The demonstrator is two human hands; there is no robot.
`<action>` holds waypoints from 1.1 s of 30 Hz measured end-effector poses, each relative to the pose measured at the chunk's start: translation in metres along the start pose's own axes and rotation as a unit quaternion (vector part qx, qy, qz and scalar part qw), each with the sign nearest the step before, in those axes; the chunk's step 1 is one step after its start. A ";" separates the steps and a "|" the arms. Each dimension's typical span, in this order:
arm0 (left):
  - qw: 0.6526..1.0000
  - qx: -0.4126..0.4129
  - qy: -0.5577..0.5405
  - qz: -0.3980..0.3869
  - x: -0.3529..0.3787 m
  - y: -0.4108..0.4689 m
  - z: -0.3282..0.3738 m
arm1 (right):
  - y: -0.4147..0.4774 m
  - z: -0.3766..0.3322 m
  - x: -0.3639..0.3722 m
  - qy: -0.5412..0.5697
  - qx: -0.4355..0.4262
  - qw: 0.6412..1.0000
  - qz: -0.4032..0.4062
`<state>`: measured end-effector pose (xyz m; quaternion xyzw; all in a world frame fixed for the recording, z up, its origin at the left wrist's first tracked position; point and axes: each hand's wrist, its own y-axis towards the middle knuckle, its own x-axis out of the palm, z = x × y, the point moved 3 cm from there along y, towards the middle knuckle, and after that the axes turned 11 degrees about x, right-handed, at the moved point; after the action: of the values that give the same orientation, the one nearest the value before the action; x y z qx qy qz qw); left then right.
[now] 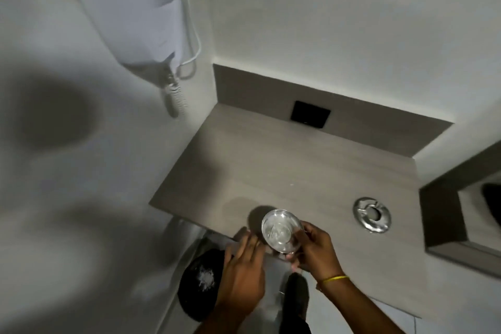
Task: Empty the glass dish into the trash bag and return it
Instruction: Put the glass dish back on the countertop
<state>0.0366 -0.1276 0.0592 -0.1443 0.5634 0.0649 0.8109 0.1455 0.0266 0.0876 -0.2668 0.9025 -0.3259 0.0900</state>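
Note:
The small round glass dish [280, 230] is held tilted just above the front edge of the grey countertop [284, 160], its inside facing up toward me. My right hand [315, 249] grips it by its right and lower rim. My left hand [245, 276] hovers just left of the dish, fingers apart, holding nothing. Below the counter edge, a bin lined with a black trash bag [198, 290] stands on the floor, with white scraps lying inside; my left hand covers part of it.
A shiny metal ring [372, 215] is set into the counter to the right. A black square plate [310, 114] sits on the back ledge. A white hair dryer [141, 13] with a coiled cord hangs on the left wall. A dark recessed frame [461, 214] lies far right.

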 end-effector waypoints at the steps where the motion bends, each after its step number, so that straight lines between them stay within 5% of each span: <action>1: 1.000 0.009 0.005 0.010 -0.003 0.011 -0.001 | 0.009 -0.005 -0.009 -0.006 -0.009 1.000 0.015; 12: 0.999 0.040 -0.005 0.010 0.010 0.162 0.016 | 0.128 -0.043 -0.097 -0.160 -0.108 0.957 0.217; 21: 0.997 0.047 0.027 0.046 0.028 0.212 0.001 | 0.156 -0.061 -0.103 -0.337 -0.133 0.899 0.246; 29: 0.996 0.046 0.047 0.060 0.036 0.210 -0.005 | 0.153 -0.069 -0.106 -0.363 -0.092 0.905 0.204; 33: 0.996 0.047 0.050 0.064 0.035 0.209 -0.004 | 0.141 -0.079 -0.133 -0.367 -0.143 0.892 0.223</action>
<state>-0.0109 0.0677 -0.0088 -0.0731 0.6140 0.0827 0.7815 0.1714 0.2316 0.0572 -0.1689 0.8779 -0.0431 0.4460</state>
